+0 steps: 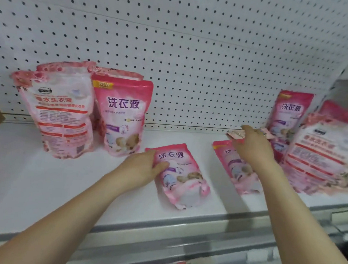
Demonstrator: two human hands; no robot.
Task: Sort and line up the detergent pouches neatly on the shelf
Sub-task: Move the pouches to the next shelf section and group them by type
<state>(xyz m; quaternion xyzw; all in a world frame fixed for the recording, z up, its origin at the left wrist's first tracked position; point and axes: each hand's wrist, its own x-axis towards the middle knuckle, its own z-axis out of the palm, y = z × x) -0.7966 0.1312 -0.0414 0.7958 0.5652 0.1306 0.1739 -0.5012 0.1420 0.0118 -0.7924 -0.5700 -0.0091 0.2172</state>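
The fingers [161, 165] of the left hand [142, 169] curl round the left edge of a pink pouch [183, 174] lying flat at the centre of the white shelf [38, 179]. The right hand [252, 148] reaches over a second flat pouch [234, 168] right of centre, fingers [248, 131] stretched out, grasping nothing. Standing pouches [124, 115] lean at left and far right, before the pegboard [176, 47].

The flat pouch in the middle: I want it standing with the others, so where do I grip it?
Probably pinch the middle pouch by its thin top edge, from the left, where the left hand holds it. It lies face up, its bulging base toward the shelf front, so lifting the top would swing it upright.
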